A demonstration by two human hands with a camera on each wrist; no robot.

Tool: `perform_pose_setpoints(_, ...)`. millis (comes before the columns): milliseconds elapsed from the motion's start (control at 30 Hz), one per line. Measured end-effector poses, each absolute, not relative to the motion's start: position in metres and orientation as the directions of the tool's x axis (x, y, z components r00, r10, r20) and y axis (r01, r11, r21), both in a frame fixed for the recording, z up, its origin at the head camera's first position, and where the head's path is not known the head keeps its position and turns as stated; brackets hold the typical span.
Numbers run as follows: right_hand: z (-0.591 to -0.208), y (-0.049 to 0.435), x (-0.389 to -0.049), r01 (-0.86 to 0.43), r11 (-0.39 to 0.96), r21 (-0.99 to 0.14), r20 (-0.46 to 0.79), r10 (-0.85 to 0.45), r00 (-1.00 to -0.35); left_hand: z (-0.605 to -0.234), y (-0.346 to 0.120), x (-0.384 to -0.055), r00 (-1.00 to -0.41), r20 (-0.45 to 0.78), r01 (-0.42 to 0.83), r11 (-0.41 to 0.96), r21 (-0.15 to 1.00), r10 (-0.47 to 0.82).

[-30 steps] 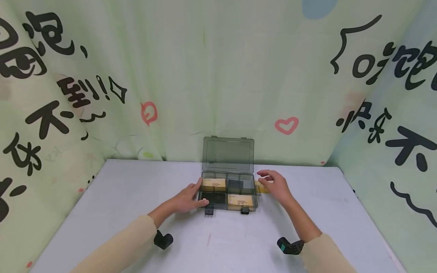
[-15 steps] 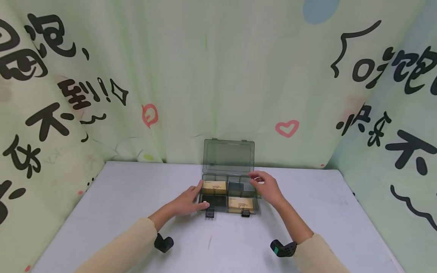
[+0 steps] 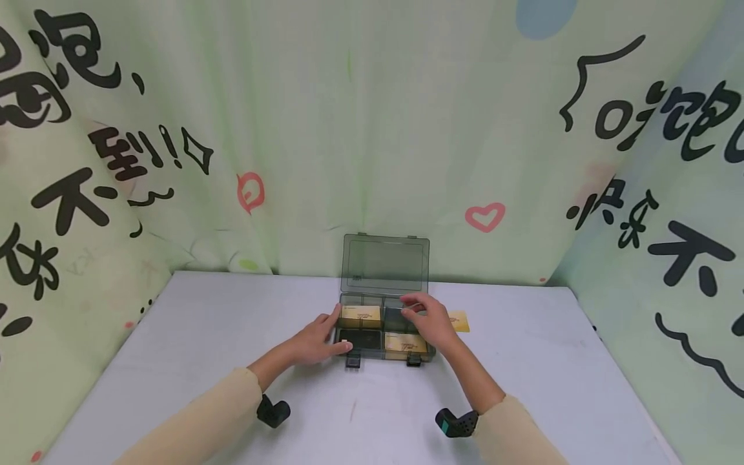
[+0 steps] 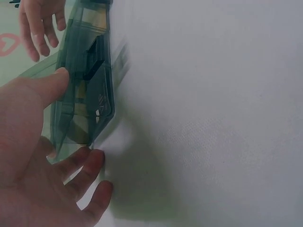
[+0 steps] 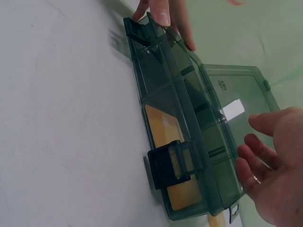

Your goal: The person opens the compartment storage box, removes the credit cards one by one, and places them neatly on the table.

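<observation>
A translucent grey-green plastic storage box (image 3: pixel 382 354) stands on the table with its lid (image 3: pixel 385 263) raised at the back. My left hand (image 3: pixel 314 341) grips its left end, thumb at the front rim and fingers along the side. Yellow cards (image 3: pixel 360 314) lie in the back-left compartment and more yellow cards (image 3: pixel 405 342) in the front-right one. Dark cards (image 3: pixel 361 338) fill the front-left compartment. Over the back-right compartment hovers my right hand (image 3: pixel 430 321), fingers loosely bent, thumb apart from them in the right wrist view, nothing visible between.
A yellow card (image 3: pixel 460 321) lies on the white table (image 3: pixel 232 310), just right of the box. Two dark latches, including the right latch (image 3: pixel 413 360), hang at the box's front. A printed curtain (image 3: pixel 314 129) rises behind and along both sides.
My right hand has moved left from beside the box to over its right-hand compartments, uncovering the yellow card on the table. The left hand stays at the box's left end.
</observation>
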State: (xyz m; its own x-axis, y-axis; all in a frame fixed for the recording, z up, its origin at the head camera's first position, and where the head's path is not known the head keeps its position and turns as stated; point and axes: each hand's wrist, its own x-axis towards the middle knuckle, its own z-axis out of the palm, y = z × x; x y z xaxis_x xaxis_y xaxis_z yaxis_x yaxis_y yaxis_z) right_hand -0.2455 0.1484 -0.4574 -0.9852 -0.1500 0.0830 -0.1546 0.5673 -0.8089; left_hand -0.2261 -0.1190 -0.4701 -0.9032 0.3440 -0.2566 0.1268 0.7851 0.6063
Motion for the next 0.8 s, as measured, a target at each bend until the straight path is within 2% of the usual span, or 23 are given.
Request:
perform_pose_setpoints(433,-0.450,0.138,-0.246,-0.153,0.602,-0.784,0.071,-0.157,-0.985,-0.472,-0.112,-0.229,-0.885,-0.248,0.160,0.757,0.634,0.395)
perform_pose_setpoints(800,-0.458,0.121,-0.254,-0.160,0.617,-0.771,0.042,-0.202,-0.978,-0.467,-0.121,-0.227,-0.890,-0.263,0.154,0.788,0.596,0.373)
